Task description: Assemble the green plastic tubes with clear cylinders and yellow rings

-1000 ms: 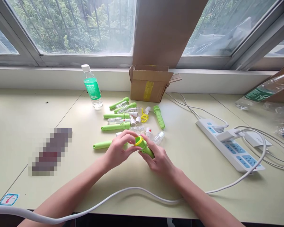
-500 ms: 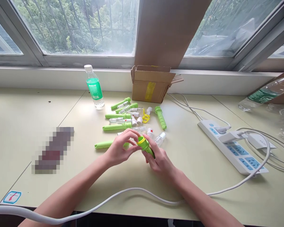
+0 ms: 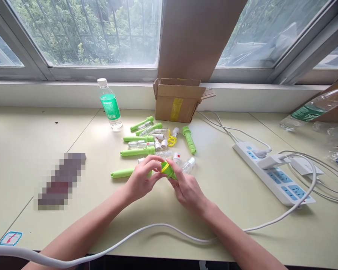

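Observation:
My right hand (image 3: 187, 186) is wrapped round a short green plastic tube (image 3: 170, 172), shaped like a flashlight body with a threaded end. At its mouth sits a yellow ring (image 3: 165, 167), tilted toward my left. My left hand (image 3: 142, 176) has its thumb and fingertips closed on that ring. Just behind my hands lie a clear plastic tube (image 3: 189, 165) and a white cap piece with a red dot (image 3: 176, 157). A longer green tube (image 3: 122, 173) runs partly under my left hand.
More green tubes (image 3: 138, 152), clear tubes, white pieces and loose yellow rings (image 3: 172, 141) lie beyond. A water bottle (image 3: 110, 106) and cardboard box (image 3: 180, 101) stand at the back. A power strip (image 3: 273, 174) lies right; a white cable (image 3: 157, 225) crosses in front.
The green tube in my right hand has turned, so its open mouth shows less. The yellow ring now tilts at the rim under my left fingers. The view has shifted slightly.

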Demonstrator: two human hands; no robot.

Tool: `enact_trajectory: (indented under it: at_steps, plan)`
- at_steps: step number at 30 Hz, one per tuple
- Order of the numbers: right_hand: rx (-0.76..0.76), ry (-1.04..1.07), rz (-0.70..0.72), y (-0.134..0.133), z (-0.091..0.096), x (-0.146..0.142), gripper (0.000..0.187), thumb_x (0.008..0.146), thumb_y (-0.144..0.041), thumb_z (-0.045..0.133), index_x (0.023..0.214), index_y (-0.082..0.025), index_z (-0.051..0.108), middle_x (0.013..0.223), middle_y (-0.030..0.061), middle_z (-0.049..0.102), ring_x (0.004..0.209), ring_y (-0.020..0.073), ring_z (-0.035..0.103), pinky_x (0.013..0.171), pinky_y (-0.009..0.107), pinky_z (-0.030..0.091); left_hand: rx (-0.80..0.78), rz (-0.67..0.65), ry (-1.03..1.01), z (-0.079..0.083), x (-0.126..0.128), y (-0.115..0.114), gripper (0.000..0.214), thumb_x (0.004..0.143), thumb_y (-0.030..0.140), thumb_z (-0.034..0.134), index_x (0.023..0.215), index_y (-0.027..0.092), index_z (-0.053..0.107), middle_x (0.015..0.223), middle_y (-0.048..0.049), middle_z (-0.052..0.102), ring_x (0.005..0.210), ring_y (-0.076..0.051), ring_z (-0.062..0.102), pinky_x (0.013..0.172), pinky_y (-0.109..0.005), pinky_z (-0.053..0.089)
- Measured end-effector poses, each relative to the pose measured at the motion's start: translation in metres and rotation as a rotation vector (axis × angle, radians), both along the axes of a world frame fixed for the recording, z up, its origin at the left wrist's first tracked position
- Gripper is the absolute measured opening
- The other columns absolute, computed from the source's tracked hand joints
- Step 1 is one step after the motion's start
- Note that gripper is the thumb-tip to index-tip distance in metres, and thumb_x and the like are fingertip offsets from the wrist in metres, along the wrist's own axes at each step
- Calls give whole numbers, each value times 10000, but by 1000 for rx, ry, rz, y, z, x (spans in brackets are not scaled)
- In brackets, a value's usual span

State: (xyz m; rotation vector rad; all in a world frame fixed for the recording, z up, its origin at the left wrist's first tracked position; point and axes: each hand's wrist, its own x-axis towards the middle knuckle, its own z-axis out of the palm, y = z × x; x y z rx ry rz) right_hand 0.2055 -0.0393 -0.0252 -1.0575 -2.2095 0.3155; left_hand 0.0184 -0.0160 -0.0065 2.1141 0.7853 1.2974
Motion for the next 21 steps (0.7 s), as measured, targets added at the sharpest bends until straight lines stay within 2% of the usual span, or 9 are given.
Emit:
enact_trajectory:
  at_steps: [4,11,15,17,21]
  plan:
    - [22,-4,-18,0,1,0,562,948,-186,369,1467,-250,165,1163,120,644,842,221,679,611,287,532,82,31,26,-6,1,0,32,859,157,558,857,182,539,1088,-99,598,975,-189,615,784,-361,551]
    - [-20,31,6,0,1,0,596,948,-185,376,1481,-225,110,1203,150,617,871,231,670,636,317,539,99,57,11,-5,4,-3,73,847,122,568,872,187,548,1078,-90,605,994,-188,615,810,-366,550]
    - [-12,40,-8,0,0,0,586,945,-197,385,1476,-206,136,1103,153,661,797,234,679,584,313,535,12,38,-50,-5,7,-5,108,839,122,582,900,181,515,1086,-93,601,966,-173,620,750,-333,567]
    - [-32,72,-9,0,1,0,580,946,-200,386,1474,-202,145,1080,145,668,798,229,678,615,319,546,-47,26,-89,-6,9,-7,125,851,136,567,948,182,502,1124,-109,591,988,-175,612,711,-312,578]
    - [-41,151,1,0,2,1,586,942,-218,413,1472,-211,162,1224,157,594,1002,240,638,774,349,549,-110,10,-120,-8,11,-8,151,867,166,553,1006,187,499,1157,-119,575,1041,-188,590,705,-305,589]
